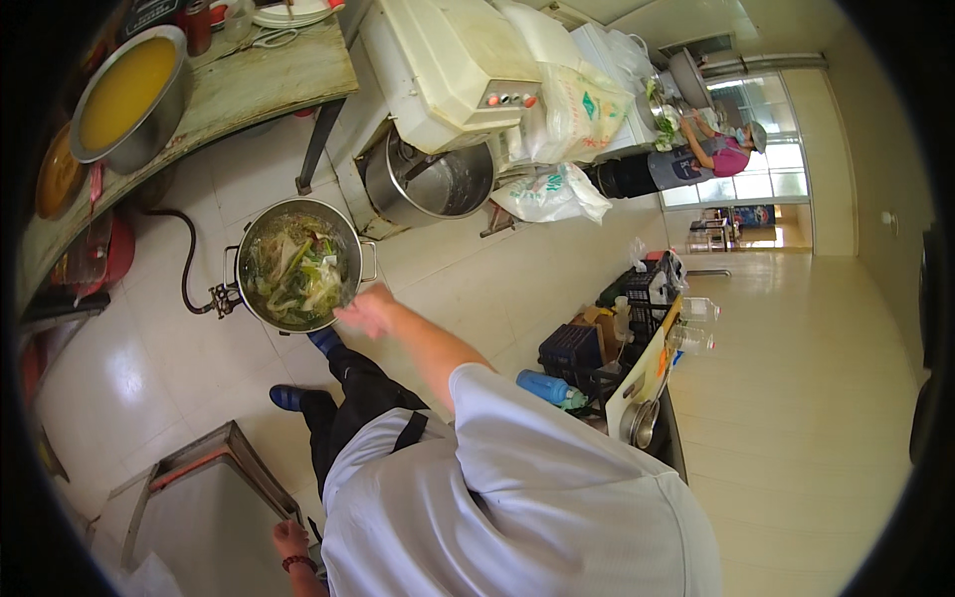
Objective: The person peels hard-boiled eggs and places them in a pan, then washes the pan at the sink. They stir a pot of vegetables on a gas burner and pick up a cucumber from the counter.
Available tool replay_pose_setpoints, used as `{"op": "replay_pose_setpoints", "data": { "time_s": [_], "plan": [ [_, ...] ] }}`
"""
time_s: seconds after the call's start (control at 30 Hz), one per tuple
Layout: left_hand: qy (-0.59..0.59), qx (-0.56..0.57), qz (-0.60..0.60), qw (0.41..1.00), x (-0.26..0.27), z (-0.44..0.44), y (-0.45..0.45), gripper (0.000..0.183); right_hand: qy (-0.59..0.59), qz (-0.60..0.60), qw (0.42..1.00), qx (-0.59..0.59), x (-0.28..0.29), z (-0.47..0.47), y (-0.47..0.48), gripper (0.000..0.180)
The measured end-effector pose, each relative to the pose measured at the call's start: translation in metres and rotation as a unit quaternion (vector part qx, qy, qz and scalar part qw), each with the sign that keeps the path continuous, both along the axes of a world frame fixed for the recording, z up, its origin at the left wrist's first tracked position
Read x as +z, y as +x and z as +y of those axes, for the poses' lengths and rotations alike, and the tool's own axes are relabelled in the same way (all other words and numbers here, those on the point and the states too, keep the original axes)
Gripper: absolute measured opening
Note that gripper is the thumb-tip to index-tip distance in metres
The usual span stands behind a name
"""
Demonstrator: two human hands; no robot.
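Note:
A two-handled steel pot (358, 216) sits low over the floor on a burner with a gas valve (224, 300). Leafy greens and stalks (302, 276) float in its liquid. Over the pot's near rim is my right hand (367, 310), blurred, its fingertips bunched; whether it holds anything cannot be made out. My left hand (291, 539), a dark red bead bracelet on its wrist, is down by my side with fingers curled, close to the corner of a metal-framed box (216, 515). Nothing shows in it.
A dough mixer (448, 74) with a steel bowl (429, 179) stands beyond the pot. A worktable (283, 71) carries a basin of yellow liquid (127, 93). A black hose (190, 246) crosses the floor. Crates (571, 351) stand at right. Another person (690, 160) handles greens farther off.

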State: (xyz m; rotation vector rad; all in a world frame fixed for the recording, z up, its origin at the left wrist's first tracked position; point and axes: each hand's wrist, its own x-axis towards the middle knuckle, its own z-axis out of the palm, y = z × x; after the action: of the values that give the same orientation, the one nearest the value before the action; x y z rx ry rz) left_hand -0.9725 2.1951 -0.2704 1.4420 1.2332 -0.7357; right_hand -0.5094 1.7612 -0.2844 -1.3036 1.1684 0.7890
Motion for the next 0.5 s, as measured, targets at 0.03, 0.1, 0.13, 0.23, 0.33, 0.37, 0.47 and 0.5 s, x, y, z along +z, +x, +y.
{"op": "replay_pose_setpoints", "data": {
  "time_s": [0.03, 0.1, 0.13, 0.23, 0.33, 0.37, 0.47, 0.5],
  "plan": [
    [0.002, -0.01, 0.01, 1.0, 0.001, 0.001, 0.003, 0.015, 0.075, 0.015, 0.991, -0.107, -0.013, 0.006, -0.016, 0.018],
    [0.0, -0.028, -0.012, 1.0, 0.003, 0.003, 0.011, 0.016, 0.119, 0.043, 0.985, -0.117, -0.039, 0.02, -0.034, 0.028],
    [-0.004, -0.036, -0.032, 0.999, 0.004, 0.004, 0.013, 0.016, 0.026, -0.056, 0.998, -0.024, -0.049, 0.034, -0.045, 0.02],
    [0.003, -0.008, -0.024, 1.0, -0.001, 0.013, 0.024, 0.018, 0.129, -0.026, 0.986, -0.104, -0.062, 0.047, -0.047, 0.021],
    [0.071, -0.169, 0.02, 0.983, -0.011, 0.025, 0.036, 0.018, 0.298, 0.048, 0.92, -0.248, -0.053, 0.049, -0.033, 0.038],
    [0.071, -0.1, -0.021, 0.992, -0.01, 0.023, 0.034, 0.019, 0.342, 0.027, 0.926, -0.154, -0.043, 0.042, -0.032, 0.044],
    [0.056, -0.082, -0.04, 0.994, 0.0, 0.025, 0.034, 0.022, 0.304, -0.02, 0.949, -0.081, -0.01, 0.045, -0.02, 0.044],
    [0.075, -0.1, -0.025, 0.992, 0.004, 0.023, 0.036, 0.022, 0.331, 0.004, 0.938, -0.1, 0.004, 0.043, -0.014, 0.043]
  ]
}}
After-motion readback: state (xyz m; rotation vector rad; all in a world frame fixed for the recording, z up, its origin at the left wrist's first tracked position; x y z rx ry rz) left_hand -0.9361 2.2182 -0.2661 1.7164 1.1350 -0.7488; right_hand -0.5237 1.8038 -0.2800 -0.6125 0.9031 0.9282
